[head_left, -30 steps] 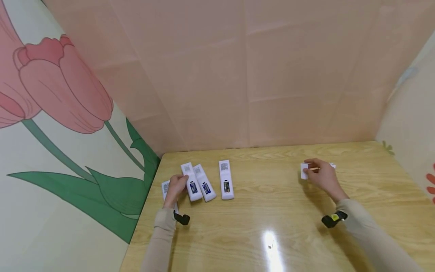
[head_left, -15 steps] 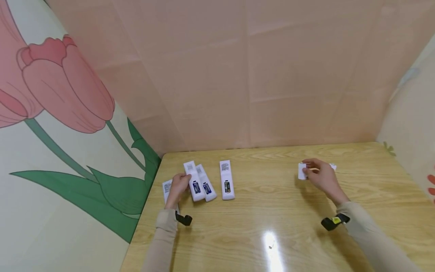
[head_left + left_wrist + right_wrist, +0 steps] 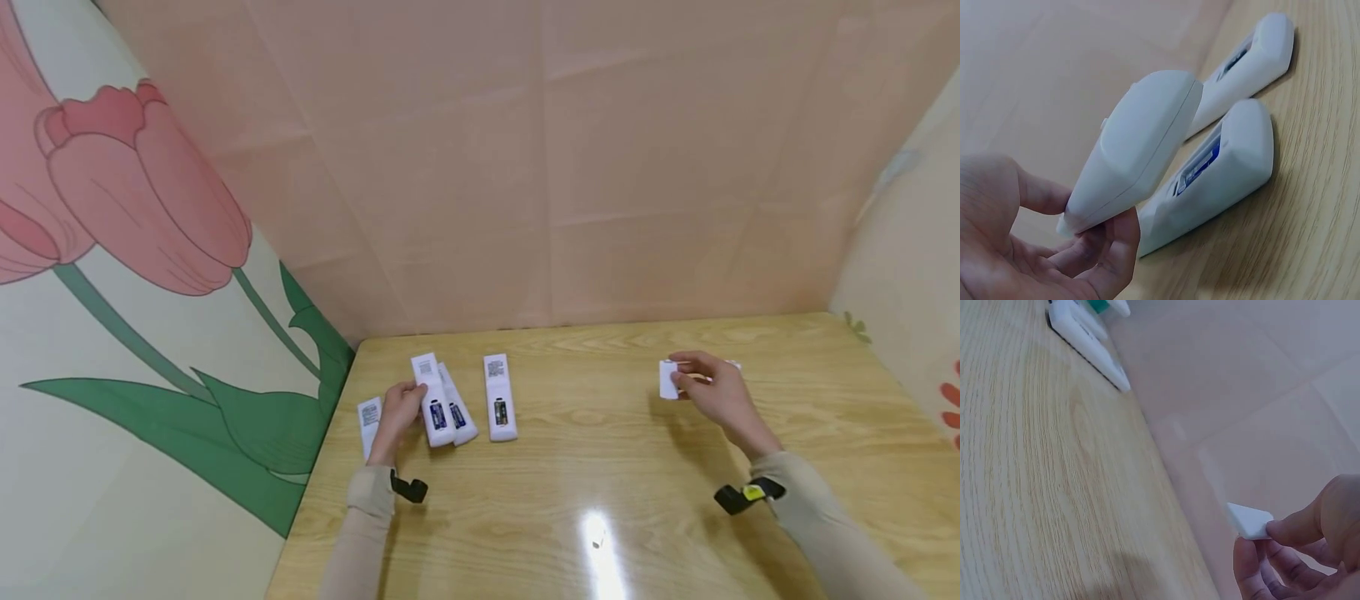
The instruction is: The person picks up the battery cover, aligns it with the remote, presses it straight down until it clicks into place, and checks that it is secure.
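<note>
Hands, two, bare. Left hand (image 3: 401, 408): thumb and fingers pinch the edge of one white remote (image 3: 432, 393), back uppermost, tilted and raised above the table (image 3: 585, 483); battery slot uncovered, blue battery (image 3: 438, 415) inside. Right hand (image 3: 716, 392): pinches one small white piece (image 3: 668, 379) between thumb and fingertips, above the right part of the table.

Further remotes, white, backs uppermost, on the table: second remote (image 3: 456, 398), just right of the held one and partly covered by it in the head view, blue battery showing; third remote (image 3: 498, 387), farther right, dark battery in slot; fourth remote (image 3: 369, 417), far left, partly hidden by the left arm.

Behind the right hand: another white object (image 3: 734, 364), mostly hidden. Backdrop: pink sheet (image 3: 562, 167); left wall, painted tulip (image 3: 150, 183).
</note>
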Demonstrator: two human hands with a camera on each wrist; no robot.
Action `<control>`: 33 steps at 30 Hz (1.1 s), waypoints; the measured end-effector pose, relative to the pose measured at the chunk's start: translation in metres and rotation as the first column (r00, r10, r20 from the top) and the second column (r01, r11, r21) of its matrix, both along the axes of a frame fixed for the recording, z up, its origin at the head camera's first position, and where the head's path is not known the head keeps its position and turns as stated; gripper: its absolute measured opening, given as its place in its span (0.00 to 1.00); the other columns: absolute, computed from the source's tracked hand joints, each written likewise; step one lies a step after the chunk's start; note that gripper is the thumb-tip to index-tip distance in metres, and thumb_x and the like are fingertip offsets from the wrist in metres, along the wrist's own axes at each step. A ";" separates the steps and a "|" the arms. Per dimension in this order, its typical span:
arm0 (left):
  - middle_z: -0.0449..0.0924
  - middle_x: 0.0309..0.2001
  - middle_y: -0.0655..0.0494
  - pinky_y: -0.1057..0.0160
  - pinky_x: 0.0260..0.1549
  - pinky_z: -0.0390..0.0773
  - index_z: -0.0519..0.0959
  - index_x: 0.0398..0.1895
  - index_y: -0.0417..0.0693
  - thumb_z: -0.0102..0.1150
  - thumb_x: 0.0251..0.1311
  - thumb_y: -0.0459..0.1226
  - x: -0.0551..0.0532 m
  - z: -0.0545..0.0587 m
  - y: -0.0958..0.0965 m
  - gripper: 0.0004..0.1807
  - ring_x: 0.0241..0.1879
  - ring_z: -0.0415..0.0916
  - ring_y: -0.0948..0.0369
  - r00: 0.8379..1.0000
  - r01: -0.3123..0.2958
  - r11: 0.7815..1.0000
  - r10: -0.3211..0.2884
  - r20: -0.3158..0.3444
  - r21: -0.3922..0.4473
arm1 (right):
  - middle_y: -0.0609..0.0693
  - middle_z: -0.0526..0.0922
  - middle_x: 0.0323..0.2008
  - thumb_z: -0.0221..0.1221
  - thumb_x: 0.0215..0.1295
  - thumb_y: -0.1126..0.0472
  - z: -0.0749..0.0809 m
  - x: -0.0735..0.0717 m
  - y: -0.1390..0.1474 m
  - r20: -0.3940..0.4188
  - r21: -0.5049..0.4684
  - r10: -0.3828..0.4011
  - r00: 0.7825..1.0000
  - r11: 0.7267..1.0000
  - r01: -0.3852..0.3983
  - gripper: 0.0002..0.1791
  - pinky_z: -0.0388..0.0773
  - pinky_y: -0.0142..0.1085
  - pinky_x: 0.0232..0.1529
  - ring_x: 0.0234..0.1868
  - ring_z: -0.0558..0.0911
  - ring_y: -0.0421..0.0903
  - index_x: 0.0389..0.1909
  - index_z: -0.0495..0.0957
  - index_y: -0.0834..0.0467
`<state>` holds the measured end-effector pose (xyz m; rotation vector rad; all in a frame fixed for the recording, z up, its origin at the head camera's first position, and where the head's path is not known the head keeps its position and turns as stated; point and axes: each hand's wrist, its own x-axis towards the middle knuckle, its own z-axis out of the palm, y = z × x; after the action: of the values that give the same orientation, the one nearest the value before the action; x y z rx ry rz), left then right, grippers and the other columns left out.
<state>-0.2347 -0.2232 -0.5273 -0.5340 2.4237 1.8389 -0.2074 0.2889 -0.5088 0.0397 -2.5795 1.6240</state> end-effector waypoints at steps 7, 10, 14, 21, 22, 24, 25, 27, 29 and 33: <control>0.85 0.48 0.38 0.64 0.33 0.82 0.71 0.71 0.27 0.55 0.78 0.40 0.004 0.002 0.006 0.28 0.35 0.80 0.61 1.000 0.006 0.999 -0.005 -0.011 0.048 | 0.75 0.79 0.56 0.58 0.79 0.68 0.007 0.005 -0.001 0.020 -0.012 0.017 1.000 1.000 -0.017 0.22 0.89 0.32 0.36 0.41 0.83 0.32 0.69 0.74 0.72; 0.85 0.50 0.38 0.64 0.34 0.82 0.70 0.72 0.29 0.55 0.78 0.41 0.006 0.003 0.008 0.29 0.36 0.80 0.60 1.000 0.008 0.998 -0.008 -0.009 0.057 | 0.74 0.79 0.56 0.57 0.80 0.67 0.007 0.008 0.000 0.021 -0.012 0.020 1.000 1.000 -0.020 0.22 0.89 0.31 0.37 0.41 0.83 0.31 0.69 0.73 0.72; 0.84 0.53 0.37 0.65 0.34 0.81 0.70 0.73 0.30 0.55 0.78 0.43 0.008 0.005 0.012 0.29 0.39 0.80 0.60 1.000 0.003 0.998 -0.002 -0.005 0.055 | 0.74 0.79 0.56 0.57 0.80 0.67 0.006 0.010 0.003 0.021 -0.012 0.023 1.000 1.000 -0.023 0.22 0.88 0.31 0.36 0.41 0.83 0.30 0.69 0.73 0.72; 0.84 0.55 0.37 0.62 0.35 0.82 0.71 0.73 0.31 0.56 0.78 0.43 0.009 0.007 0.019 0.30 0.41 0.79 0.59 0.999 0.010 0.999 -0.008 -0.036 0.047 | 0.68 0.80 0.54 0.58 0.80 0.65 0.009 0.012 0.005 0.019 -0.022 0.025 1.000 0.999 -0.025 0.22 0.89 0.32 0.37 0.41 0.84 0.31 0.69 0.74 0.70; 0.84 0.55 0.37 0.61 0.37 0.82 0.71 0.73 0.31 0.56 0.77 0.43 0.009 0.007 0.020 0.30 0.41 0.79 0.60 0.999 0.008 0.999 -0.007 -0.035 0.048 | 0.66 0.80 0.53 0.58 0.80 0.64 0.010 0.013 0.005 0.018 -0.027 0.028 0.999 0.999 -0.027 0.22 0.89 0.32 0.38 0.41 0.84 0.31 0.69 0.74 0.70; 0.83 0.55 0.38 0.59 0.38 0.83 0.71 0.73 0.31 0.56 0.78 0.43 0.009 0.006 0.021 0.30 0.40 0.79 0.60 0.999 0.011 0.999 -0.010 -0.033 0.050 | 0.62 0.81 0.51 0.59 0.80 0.64 0.009 0.015 0.005 0.017 -0.036 0.031 0.999 0.999 -0.030 0.22 0.90 0.34 0.38 0.41 0.84 0.31 0.69 0.74 0.70; 0.83 0.55 0.38 0.58 0.39 0.82 0.71 0.73 0.31 0.56 0.78 0.43 0.010 0.006 0.022 0.30 0.40 0.79 0.60 0.999 0.012 0.998 -0.011 -0.032 0.056 | 0.59 0.82 0.49 0.59 0.80 0.64 0.009 0.016 0.005 0.013 -0.046 0.033 0.999 0.998 -0.033 0.22 0.90 0.35 0.38 0.41 0.85 0.31 0.68 0.74 0.71; 0.83 0.54 0.38 0.59 0.37 0.82 0.71 0.72 0.30 0.56 0.78 0.43 0.010 0.005 0.024 0.30 0.39 0.79 0.60 0.999 0.017 0.997 -0.014 -0.034 0.075 | 0.53 0.82 0.47 0.60 0.79 0.66 0.008 0.017 0.005 0.005 -0.071 0.038 0.999 0.997 -0.037 0.22 0.90 0.36 0.39 0.42 0.85 0.32 0.68 0.74 0.72; 0.84 0.53 0.38 0.61 0.36 0.81 0.72 0.72 0.30 0.56 0.78 0.43 0.011 0.005 0.026 0.29 0.39 0.79 0.60 0.999 0.020 0.996 -0.017 -0.034 0.092 | 0.48 0.83 0.45 0.61 0.78 0.67 0.007 0.017 0.005 0.003 -0.096 0.040 0.999 0.995 -0.039 0.23 0.91 0.36 0.39 0.42 0.85 0.32 0.67 0.74 0.73; 0.85 0.51 0.39 0.64 0.33 0.81 0.73 0.71 0.30 0.56 0.78 0.43 0.010 0.004 0.030 0.28 0.39 0.80 0.61 0.999 0.023 0.992 -0.017 -0.049 0.122 | 0.43 0.83 0.45 0.62 0.77 0.68 0.009 0.018 0.004 -0.003 -0.138 0.051 0.999 0.989 -0.051 0.23 0.91 0.37 0.39 0.42 0.86 0.32 0.67 0.73 0.74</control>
<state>-0.2245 -0.1932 -0.5230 -0.4600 2.3157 1.9980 -0.1897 0.2927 -0.4993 0.0962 -2.4789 1.8167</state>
